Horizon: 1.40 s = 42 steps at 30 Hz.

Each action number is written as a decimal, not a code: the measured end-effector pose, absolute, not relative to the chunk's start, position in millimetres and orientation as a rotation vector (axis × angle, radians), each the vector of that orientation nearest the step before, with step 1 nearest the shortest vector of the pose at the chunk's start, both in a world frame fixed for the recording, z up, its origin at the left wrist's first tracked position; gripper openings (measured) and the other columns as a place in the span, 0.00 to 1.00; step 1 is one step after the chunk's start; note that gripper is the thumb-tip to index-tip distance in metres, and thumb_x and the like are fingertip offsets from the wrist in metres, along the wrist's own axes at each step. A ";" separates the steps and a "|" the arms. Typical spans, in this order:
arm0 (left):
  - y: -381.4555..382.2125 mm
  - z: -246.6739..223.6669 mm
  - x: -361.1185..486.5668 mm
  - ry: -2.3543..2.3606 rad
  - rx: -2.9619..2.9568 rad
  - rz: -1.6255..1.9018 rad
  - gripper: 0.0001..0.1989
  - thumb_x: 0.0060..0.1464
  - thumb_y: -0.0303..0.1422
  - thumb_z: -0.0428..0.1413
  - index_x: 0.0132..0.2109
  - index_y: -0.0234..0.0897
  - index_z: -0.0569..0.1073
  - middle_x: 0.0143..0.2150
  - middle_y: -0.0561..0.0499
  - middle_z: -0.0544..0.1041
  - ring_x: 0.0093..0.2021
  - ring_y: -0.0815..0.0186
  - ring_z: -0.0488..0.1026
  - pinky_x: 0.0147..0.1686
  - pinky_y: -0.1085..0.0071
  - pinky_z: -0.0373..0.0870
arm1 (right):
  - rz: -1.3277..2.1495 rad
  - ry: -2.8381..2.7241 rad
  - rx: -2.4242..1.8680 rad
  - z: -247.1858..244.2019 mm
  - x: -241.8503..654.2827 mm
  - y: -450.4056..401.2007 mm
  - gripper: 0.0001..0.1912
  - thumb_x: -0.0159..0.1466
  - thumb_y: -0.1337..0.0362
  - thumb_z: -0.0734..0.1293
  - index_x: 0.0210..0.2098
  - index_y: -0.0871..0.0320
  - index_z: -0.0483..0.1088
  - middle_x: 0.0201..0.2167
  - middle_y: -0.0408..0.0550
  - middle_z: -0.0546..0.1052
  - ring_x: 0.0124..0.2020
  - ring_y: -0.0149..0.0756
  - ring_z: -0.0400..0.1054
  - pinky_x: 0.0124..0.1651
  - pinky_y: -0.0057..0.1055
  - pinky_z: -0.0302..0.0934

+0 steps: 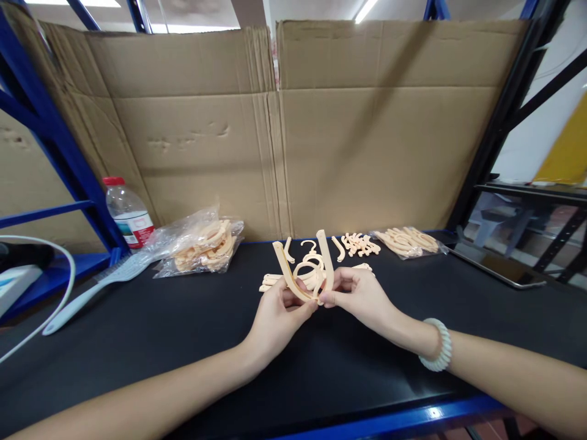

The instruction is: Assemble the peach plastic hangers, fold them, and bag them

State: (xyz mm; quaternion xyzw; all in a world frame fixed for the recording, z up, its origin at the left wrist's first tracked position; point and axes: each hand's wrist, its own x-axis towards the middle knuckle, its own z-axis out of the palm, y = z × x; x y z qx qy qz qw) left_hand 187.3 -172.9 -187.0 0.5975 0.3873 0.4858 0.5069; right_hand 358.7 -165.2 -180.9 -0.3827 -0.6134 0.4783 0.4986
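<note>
Left hand [275, 315] and right hand [364, 297] closely pinch curved beige strips [326, 260] at their lower ends, which I would align before pressing.

Ahead of me stands cardboard [389, 134], creased, with a narrow upright gap near the middle of its top edge. To my left, a clear bottle [131, 214] with a red cap leans beside the blue frame [50, 128]. Nearer me, a pale brush [107, 281] lies slantwise on the black table [160, 324], its handle towards me, and a white cable [72, 278] loops at my far left. On my right, a tablet [499, 267] lies near the black post [495, 116]. Beyond that I see something yellow [566, 143]; overhead, a light [365, 10] glows.
</note>
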 end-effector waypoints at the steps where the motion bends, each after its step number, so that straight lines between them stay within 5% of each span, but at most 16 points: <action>1: -172.8 -186.9 187.1 0.925 1.435 1.176 0.17 0.43 0.30 0.64 0.36 0.37 0.63 0.33 0.49 0.80 0.36 0.62 0.78 0.41 0.65 0.73 | 1.167 -1.474 -0.928 -180.7 358.9 -164.9 0.15 0.45 0.59 0.76 0.22 0.59 0.68 0.21 0.42 0.74 0.26 0.33 0.72 0.32 0.31 0.69; 12: -171.0 -173.8 185.4 0.891 1.349 1.198 0.17 0.42 0.30 0.66 0.35 0.35 0.65 0.31 0.50 0.81 0.35 0.63 0.79 0.39 0.68 0.74 | 1.298 -1.408 -0.883 -175.3 361.7 -162.6 0.16 0.48 0.58 0.75 0.28 0.60 0.68 0.32 0.45 0.75 0.34 0.34 0.73 0.31 0.28 0.71; 17: -161.0 -161.7 175.3 0.896 1.236 1.271 0.18 0.40 0.30 0.68 0.35 0.34 0.67 0.28 0.51 0.80 0.32 0.66 0.78 0.38 0.72 0.74 | 1.334 -1.460 -0.776 -161.2 393.3 -138.8 0.15 0.49 0.62 0.76 0.32 0.59 0.69 0.25 0.40 0.73 0.26 0.27 0.70 0.29 0.24 0.68; 24: -130.6 -142.3 145.6 0.903 1.180 1.223 0.16 0.37 0.30 0.69 0.32 0.31 0.71 0.33 0.46 0.80 0.30 0.68 0.78 0.34 0.77 0.74 | 0.784 -1.962 -0.987 -142.9 447.5 -106.7 0.13 0.49 0.58 0.75 0.28 0.61 0.73 0.29 0.47 0.77 0.29 0.33 0.71 0.32 0.30 0.65; 28: -112.5 -136.0 124.1 0.954 1.458 1.158 0.14 0.40 0.32 0.68 0.33 0.32 0.72 0.36 0.46 0.80 0.33 0.67 0.77 0.37 0.73 0.73 | 0.604 -2.115 -1.088 -140.1 460.4 -101.9 0.13 0.52 0.56 0.72 0.28 0.60 0.73 0.28 0.47 0.77 0.29 0.34 0.70 0.32 0.30 0.63; 34: -101.4 -134.1 106.6 1.125 2.393 0.690 0.11 0.48 0.39 0.62 0.30 0.35 0.74 0.25 0.53 0.75 0.26 0.68 0.70 0.25 0.76 0.64 | 0.675 -2.322 -1.074 -141.0 464.7 -100.6 0.12 0.53 0.55 0.71 0.28 0.59 0.72 0.26 0.45 0.76 0.29 0.34 0.70 0.33 0.31 0.63; 42: -107.5 -134.1 110.5 0.873 2.714 0.540 0.07 0.48 0.36 0.61 0.28 0.38 0.73 0.43 0.48 0.75 0.45 0.60 0.70 0.45 0.67 0.66 | 0.561 -2.554 -0.933 -143.6 460.7 -101.8 0.14 0.52 0.52 0.72 0.26 0.58 0.76 0.38 0.49 0.75 0.41 0.39 0.69 0.47 0.36 0.60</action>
